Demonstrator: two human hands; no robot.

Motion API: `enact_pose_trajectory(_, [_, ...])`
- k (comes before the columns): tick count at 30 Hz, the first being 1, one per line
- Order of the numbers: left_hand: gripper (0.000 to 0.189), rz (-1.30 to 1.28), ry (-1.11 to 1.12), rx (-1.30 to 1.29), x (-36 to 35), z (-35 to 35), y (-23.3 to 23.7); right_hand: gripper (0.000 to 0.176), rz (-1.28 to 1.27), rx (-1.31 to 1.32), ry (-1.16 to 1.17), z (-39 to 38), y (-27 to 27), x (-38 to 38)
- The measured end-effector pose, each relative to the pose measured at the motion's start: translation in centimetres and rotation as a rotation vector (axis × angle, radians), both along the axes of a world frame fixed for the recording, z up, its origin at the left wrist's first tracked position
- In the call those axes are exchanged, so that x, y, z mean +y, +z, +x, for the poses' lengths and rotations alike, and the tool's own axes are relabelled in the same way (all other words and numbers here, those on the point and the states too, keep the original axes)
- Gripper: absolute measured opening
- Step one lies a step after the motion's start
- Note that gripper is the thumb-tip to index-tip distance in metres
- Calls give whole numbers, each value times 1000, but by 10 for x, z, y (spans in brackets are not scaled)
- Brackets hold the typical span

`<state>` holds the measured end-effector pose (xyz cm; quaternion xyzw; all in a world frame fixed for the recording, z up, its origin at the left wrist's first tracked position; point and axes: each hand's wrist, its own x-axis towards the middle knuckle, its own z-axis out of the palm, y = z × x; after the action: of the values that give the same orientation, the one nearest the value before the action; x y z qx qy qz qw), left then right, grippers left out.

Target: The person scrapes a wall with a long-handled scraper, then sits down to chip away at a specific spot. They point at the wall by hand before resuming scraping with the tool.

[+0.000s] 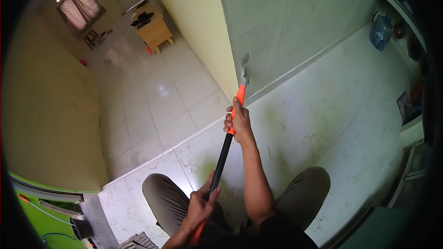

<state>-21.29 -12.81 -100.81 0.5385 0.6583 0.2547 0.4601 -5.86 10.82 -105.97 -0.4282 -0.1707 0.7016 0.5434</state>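
A long-handled tool (223, 157) with an orange and black pole runs up from my lap toward the corner of the wall. Its small grey head (244, 77) is right at the grey-green wall (300, 18), just below a dark scuff (245, 58). My right hand (240, 123) is wrapped round the upper orange part, thumb along the pole. Lower down, my left hand (201, 205) is closed round the black shaft near its orange lower end. The head's exact shape is too small to make out.
My bent knees (308, 189) flank the pole over the smudged white tiled floor (286, 124). Left of the wall corner, an opening leads to a room with a wooden table (154, 32). A blue water jug (380, 33) and shelves stand right; a black bucket (82, 228) is lower left.
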Motion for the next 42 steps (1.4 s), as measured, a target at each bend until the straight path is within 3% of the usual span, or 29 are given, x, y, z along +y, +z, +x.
enact_pose_trajectory(10, [56,-3,23,4,-8,12,1,57,13,-37,47,3,0,-3])
enact_pose_trajectory(13, [56,196,-3,-14,-10,8,-19,57,5,-22,55,4,5,-4])
enact_pose_trajectory(17, [56,3,-41,80,8,9,-7,54,-24,-78,47,10,3,7])
enact_pose_trajectory(18, [56,-59,-58,102,39,17,12,54,83,-107,-11,26,-1,34])
enact_pose_trajectory(20, [55,41,-74,-63,58,27,3,55,82,-108,-50,34,-18,26])
enact_pose_trajectory(22, [55,280,-128,-48,57,27,-32,55,77,-86,-63,49,0,42])
enact_pose_trajectory(23, [55,367,-138,-34,56,30,-24,55,43,-66,-53,48,4,45])
enact_pose_trajectory(24, [56,92,-79,-26,51,32,-13,56,57,-44,-51,50,2,43])
enact_pose_trajectory(27, [56,147,-92,-5,53,33,-7,56,53,-2,-58,49,2,43])
enact_pose_trajectory(31, [56,25,-74,91,45,38,5,55,61,-10,-45,46,8,40])
enact_pose_trajectory(35, [55,109,-5,20,21,34,-12,53,79,-71,1,33,25,24])
enact_pose_trajectory(42, [55,-30,100,-54,9,30,-9,54,71,-106,38,23,33,15])
